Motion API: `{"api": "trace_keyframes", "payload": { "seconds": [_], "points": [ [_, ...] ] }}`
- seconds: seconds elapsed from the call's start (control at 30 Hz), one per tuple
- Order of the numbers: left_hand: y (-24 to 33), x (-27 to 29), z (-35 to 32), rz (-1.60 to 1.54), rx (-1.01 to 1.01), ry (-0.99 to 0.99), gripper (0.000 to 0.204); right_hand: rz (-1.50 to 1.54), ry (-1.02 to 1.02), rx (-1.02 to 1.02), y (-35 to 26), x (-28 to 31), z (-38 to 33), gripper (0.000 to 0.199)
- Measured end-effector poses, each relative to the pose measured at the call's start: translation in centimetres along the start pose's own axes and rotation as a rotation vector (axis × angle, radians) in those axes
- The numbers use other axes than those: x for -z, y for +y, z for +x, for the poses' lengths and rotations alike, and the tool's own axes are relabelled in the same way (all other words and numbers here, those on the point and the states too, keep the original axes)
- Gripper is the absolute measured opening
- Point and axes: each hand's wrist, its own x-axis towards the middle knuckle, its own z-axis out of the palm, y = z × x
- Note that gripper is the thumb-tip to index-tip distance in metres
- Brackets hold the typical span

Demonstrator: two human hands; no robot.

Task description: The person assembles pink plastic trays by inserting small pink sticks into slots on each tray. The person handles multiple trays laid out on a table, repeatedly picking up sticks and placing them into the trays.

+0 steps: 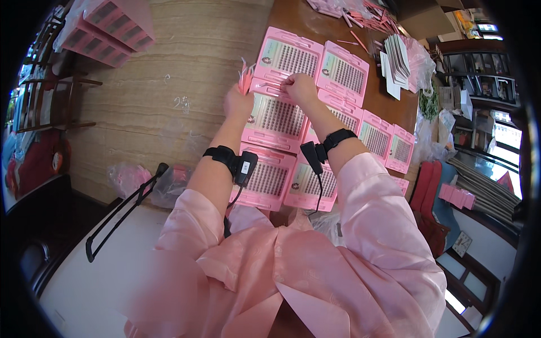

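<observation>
- At eleven o'clock, my left hand (239, 103) clamps slim pink tools (246, 80), bunched probably for easy picking.
- At one o'clock, my right hand's fingers (288, 84) pinch together, seemingly on a slim pale piece (270, 84).
- Below, pink cases (279, 115) lie flat on the bench (315, 25), presumably for reach.

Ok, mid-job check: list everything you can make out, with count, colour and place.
Flat cases with dark tufts: about nine, pink, centre
Table: one, brown, beneath the cases
Slim sticks: many, mostly pink, top right
Cards: one stack, white, right of the cases
Cardboard box: at least one, brown, top right
Leaves: one bunch, green, right
Windowed boxes: several, pink, upper left
Bags: at least two, clear, lower left
Clock: one, pale, lower right
Bundle of slim pieces: one, pink and white, in the left hand
Left hand: one, bare, left of the cases
Right hand: one, bare, over the cases; grip unclear
Wrist devices: two, black, one per forearm
Sleeves: two, pink, below
</observation>
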Motion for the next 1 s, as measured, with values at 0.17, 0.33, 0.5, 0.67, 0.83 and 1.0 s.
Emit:
{"api": "trace_keyframes", "payload": {
  "seconds": [0.17,0.33,0.5,0.67,0.83,1.0],
  "points": [
    [0.6,0.6,-0.8,-0.042,-0.007,-0.028,0.034,0.095,0.007,-0.078,-0.3,-0.5,-0.2,0.012],
    [0.9,0.9,-0.9,-0.073,-0.041,-0.017,0.032,-0.263,-0.041,-0.148,-1.0,1.0,1.2,0.031],
    [0.3,0.8,-0.7,-0.087,-0.043,-0.032,0.031,-0.447,-0.17,-0.276,-0.9,1.7,3.1,0.048],
    [-0.2,0.6,-0.5,-0.126,-0.07,-0.042,0.032,-0.509,-0.238,-0.183,-1.6,2.8,2.5,0.045],
    [1.8,2.7,-1.0,-0.45,-0.026,-0.097,0.028,-0.263,-0.101,-0.029,-4.4,3.5,-0.2,0.041],
    [7.3,2.8,-3.2,-0.871,0.143,-0.463,0.022,0.831,-0.377,-0.123,-7.6,2.9,-1.7,0.025]
  ]
}}
